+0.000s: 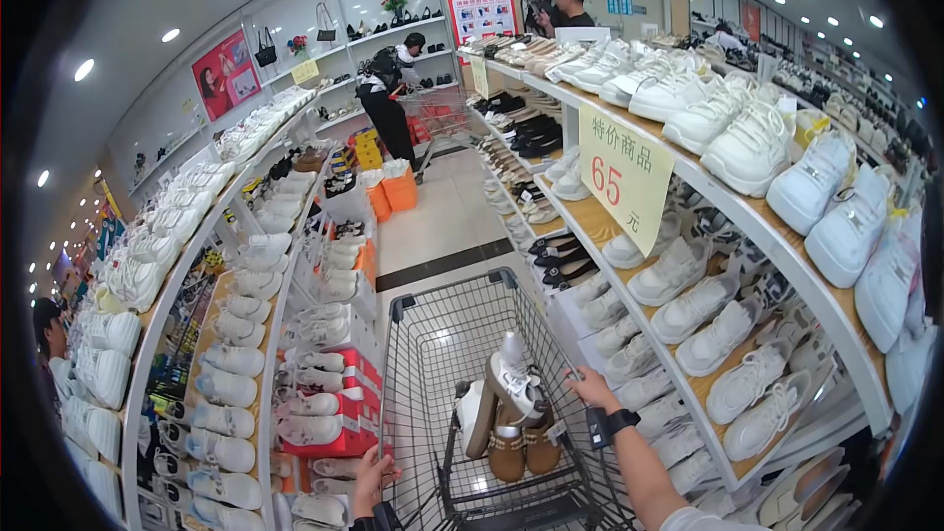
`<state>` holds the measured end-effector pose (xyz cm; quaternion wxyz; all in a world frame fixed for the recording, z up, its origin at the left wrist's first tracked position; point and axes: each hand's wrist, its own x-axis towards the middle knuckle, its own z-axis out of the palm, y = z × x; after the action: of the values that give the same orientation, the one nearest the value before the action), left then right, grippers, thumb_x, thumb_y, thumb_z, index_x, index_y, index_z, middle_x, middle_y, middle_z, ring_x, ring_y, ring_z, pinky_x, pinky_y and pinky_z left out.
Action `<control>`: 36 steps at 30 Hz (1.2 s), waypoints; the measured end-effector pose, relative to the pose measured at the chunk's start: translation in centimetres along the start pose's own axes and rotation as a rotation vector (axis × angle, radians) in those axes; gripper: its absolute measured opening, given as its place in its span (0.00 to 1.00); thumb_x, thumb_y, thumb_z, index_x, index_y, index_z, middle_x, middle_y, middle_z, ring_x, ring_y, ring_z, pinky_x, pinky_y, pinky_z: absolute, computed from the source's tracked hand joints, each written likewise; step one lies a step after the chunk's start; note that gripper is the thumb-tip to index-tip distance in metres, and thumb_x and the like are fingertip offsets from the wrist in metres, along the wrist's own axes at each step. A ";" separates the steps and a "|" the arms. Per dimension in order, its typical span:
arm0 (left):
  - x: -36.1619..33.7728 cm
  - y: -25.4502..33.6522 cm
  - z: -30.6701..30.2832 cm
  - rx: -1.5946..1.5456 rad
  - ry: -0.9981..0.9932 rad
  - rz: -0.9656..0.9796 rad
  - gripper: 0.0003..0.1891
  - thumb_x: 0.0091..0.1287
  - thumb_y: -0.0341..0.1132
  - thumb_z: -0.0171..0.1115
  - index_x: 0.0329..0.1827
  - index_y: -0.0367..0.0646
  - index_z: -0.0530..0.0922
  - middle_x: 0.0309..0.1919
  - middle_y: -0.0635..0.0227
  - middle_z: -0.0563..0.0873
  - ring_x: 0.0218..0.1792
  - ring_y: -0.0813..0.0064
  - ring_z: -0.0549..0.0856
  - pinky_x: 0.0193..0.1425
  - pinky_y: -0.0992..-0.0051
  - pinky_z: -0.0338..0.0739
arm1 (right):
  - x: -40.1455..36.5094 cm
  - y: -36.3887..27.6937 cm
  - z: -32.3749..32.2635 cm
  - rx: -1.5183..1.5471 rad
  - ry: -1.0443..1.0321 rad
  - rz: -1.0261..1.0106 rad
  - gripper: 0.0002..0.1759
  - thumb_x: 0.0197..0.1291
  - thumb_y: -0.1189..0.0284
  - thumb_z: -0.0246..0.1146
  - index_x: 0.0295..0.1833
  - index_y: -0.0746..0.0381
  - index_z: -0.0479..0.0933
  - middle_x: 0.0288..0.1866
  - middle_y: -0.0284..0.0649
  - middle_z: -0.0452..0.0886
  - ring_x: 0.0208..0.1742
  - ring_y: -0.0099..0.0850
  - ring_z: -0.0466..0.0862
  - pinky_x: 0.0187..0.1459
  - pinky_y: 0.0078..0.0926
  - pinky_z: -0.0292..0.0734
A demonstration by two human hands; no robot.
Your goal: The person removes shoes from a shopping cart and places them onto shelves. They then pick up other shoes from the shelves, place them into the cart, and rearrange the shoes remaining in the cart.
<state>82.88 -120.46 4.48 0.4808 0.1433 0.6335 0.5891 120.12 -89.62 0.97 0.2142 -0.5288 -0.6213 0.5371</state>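
Observation:
A grey wire shopping cart (418,334) stands in front of me in the aisle. My left hand (374,479) is closed on its left side, close to the bottom of the view. On the opposite side, my right hand (592,389) grips the cart's edge; a dark watch is on that wrist. Inside the basket lie a pair of white sneakers with dark marks, one sneaker (515,385) leaning over the other (472,415). Brown shoes (507,454) with light studs sit beside them, nearer to me.
Shelves of white shoes line both sides, the right shelf (688,152) carrying a yellow price sign (622,177). Orange boxes (395,189) stand on the floor ahead at left. Farther along, a person (388,98) bends beside another cart (438,118). Another person (567,8) stands behind the right shelf.

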 end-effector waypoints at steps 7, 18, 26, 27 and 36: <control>1.7 -0.2 -0.7 -0.003 -0.018 -0.012 0.15 0.65 0.28 0.52 0.55 0.45 0.66 0.26 0.70 0.74 0.24 0.74 0.80 0.26 0.75 0.78 | -0.9 -0.5 0.8 -0.417 0.326 -0.295 0.14 0.48 0.66 0.64 0.42 0.59 0.79 0.24 0.46 0.80 0.24 0.35 0.81 0.28 0.30 0.74; 1.6 1.3 -0.9 -0.076 0.008 0.021 0.19 0.63 0.26 0.53 0.53 0.45 0.58 0.30 0.66 0.74 0.25 0.74 0.79 0.32 0.71 0.78 | 0.3 0.3 1.6 -0.512 0.359 -0.348 0.12 0.48 0.70 0.64 0.38 0.64 0.79 0.16 0.44 0.77 0.17 0.32 0.79 0.23 0.29 0.72; 2.0 1.4 -1.5 -0.106 0.023 0.006 0.18 0.62 0.27 0.55 0.52 0.46 0.59 0.28 0.67 0.74 0.22 0.75 0.79 0.28 0.74 0.78 | -0.6 -0.7 2.2 -0.563 0.356 -0.309 0.11 0.49 0.72 0.62 0.39 0.63 0.79 0.16 0.42 0.76 0.17 0.31 0.79 0.22 0.28 0.71; 2.2 1.4 -1.7 -0.085 0.023 0.004 0.18 0.62 0.27 0.55 0.52 0.46 0.59 0.28 0.67 0.74 0.22 0.75 0.79 0.28 0.74 0.78 | -0.7 -1.0 2.2 -0.574 0.362 -0.296 0.11 0.49 0.72 0.62 0.39 0.63 0.79 0.16 0.42 0.76 0.17 0.31 0.79 0.22 0.28 0.71; 2.4 1.9 -2.4 -0.079 0.047 0.003 0.16 0.61 0.27 0.55 0.49 0.47 0.60 0.25 0.70 0.74 0.20 0.78 0.78 0.25 0.76 0.76 | -1.2 -1.6 3.0 -0.520 0.397 -0.262 0.12 0.47 0.67 0.62 0.34 0.65 0.76 0.20 0.49 0.76 0.25 0.47 0.78 0.28 0.40 0.70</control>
<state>79.15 -119.61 4.72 0.4701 0.1114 0.6207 0.6175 117.31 -91.82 1.78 0.2561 -0.5755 -0.7460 0.2159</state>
